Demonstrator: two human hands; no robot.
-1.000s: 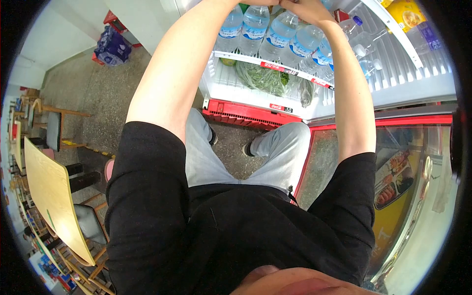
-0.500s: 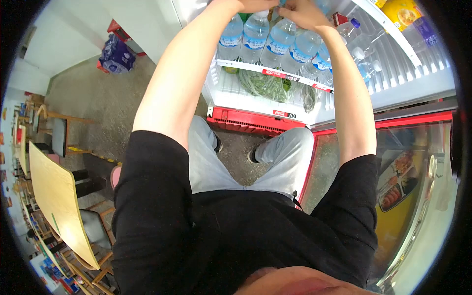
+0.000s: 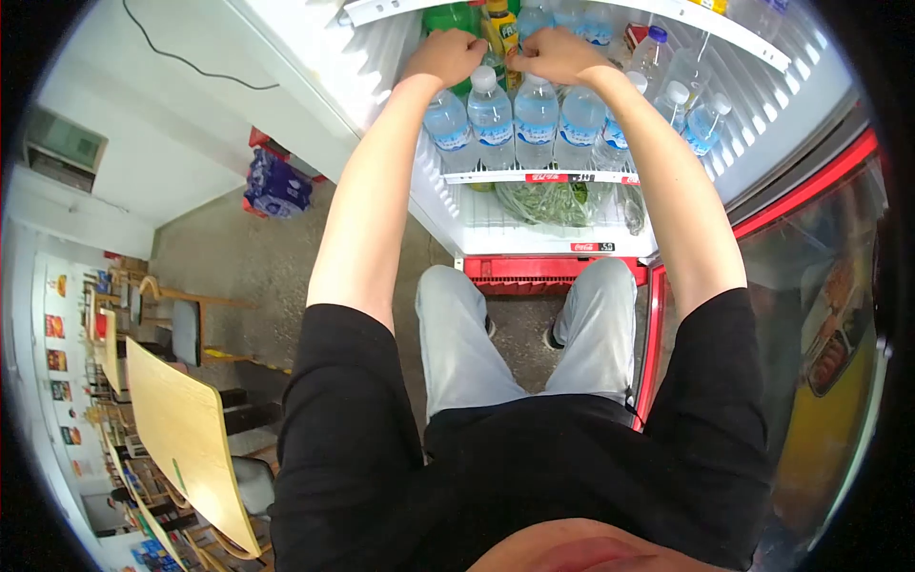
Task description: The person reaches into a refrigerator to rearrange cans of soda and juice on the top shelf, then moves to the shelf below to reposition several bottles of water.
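Both my hands are inside the open drinks fridge, above a front row of clear water bottles [image 3: 492,122] with blue labels. My left hand [image 3: 444,59] has its fingers curled in, beside the green bottles [image 3: 450,17] at the back left. Opposite it, my right hand [image 3: 560,55] has thumb and fingers drawn together next to a yellow-labelled bottle [image 3: 501,30]. Something clear shows between the two hands, too small to make out. Whatever the fingertips grip is hidden.
Leafy greens in a plastic bag [image 3: 548,198] lie on the lower shelf. The red-edged glass door [image 3: 810,315] stands open at right. An upper shelf edge [image 3: 705,21] crosses above my right hand. Purple-wrapped goods [image 3: 276,183] and a wooden table [image 3: 181,419] are at left.
The view has tilted up and shifted, so more of the fridge interior shows. My hands were close together at the top edge; now they are farther apart, above the front bottles.
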